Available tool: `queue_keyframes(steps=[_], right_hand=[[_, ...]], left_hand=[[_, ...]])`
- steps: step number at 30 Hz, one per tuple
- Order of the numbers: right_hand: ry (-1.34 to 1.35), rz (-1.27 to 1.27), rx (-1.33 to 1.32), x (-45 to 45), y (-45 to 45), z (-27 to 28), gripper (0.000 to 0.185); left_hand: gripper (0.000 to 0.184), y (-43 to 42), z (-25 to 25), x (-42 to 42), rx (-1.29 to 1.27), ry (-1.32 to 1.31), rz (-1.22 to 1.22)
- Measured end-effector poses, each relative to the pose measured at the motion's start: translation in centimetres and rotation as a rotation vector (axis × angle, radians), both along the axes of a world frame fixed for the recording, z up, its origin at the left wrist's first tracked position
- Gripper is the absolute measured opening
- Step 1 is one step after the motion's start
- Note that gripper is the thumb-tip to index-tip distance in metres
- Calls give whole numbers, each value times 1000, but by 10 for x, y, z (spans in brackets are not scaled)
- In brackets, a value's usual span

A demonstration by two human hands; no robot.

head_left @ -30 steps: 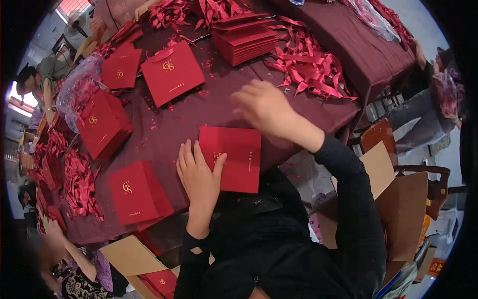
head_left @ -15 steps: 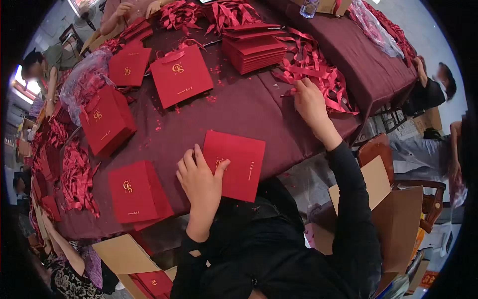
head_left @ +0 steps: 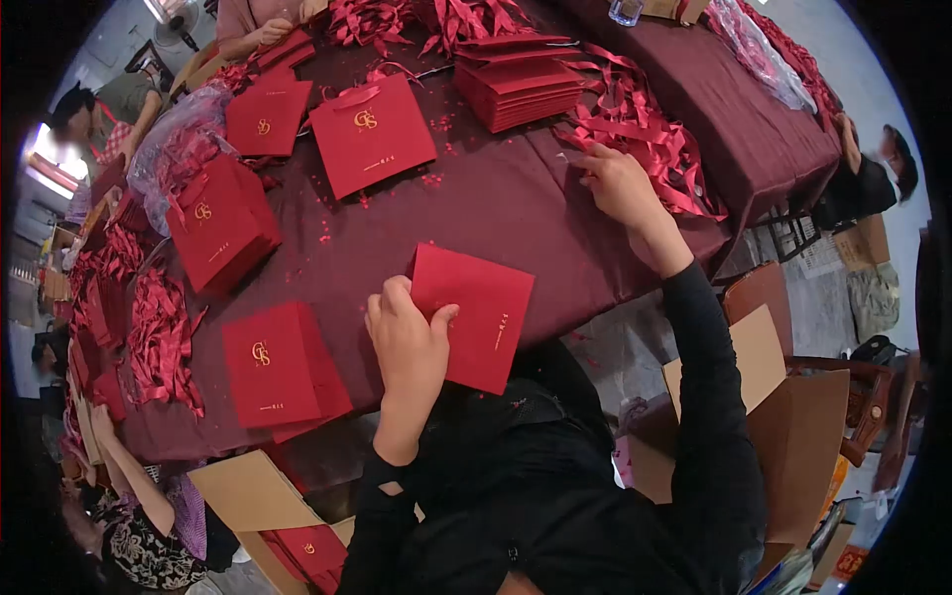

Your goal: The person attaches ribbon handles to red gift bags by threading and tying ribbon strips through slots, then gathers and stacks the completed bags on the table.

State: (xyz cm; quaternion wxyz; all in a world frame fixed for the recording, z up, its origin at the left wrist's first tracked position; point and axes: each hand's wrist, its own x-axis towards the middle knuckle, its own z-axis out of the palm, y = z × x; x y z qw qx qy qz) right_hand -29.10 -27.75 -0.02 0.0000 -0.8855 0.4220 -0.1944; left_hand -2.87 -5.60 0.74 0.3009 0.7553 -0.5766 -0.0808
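My left hand (head_left: 409,332) grips a red gift bag (head_left: 481,322) by its left side, thumb across the front and fingers curled over the edge. The bag lies flat and tilted at the table's near edge, with small gold print showing. Away to the right, my right hand (head_left: 623,186) is closed in a pinch beside a loose pile of red ribbons (head_left: 669,164). A small pale bit shows by its fingertips; what they hold is too small to make out.
More red gift bags (head_left: 372,139) stand or lie on the maroon-covered table (head_left: 397,233). A bag stack (head_left: 516,84) sits at the back. Open cardboard boxes (head_left: 793,446) flank me. A co-worker's hands (head_left: 270,32) are at the far side.
My left fingers have curled round the bag's edge, where they lay spread on its front before. The bag has tilted slightly. My right hand has shifted only a little by the ribbons.
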Motion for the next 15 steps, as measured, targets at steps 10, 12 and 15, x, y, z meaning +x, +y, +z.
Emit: queue_keyframes(steps=[10,12,15], right_hand=[[-1098,272,455,27,-23,32,9],[-1394,279,482,39,-22,70,12],[-1843,648,530,46,-17,137,8]], left_hand=[[38,0,-9,10,60,590,-6],[31,-3,-16,15,-42,695,-44],[28,-4,-27,16,-136,789,-41]])
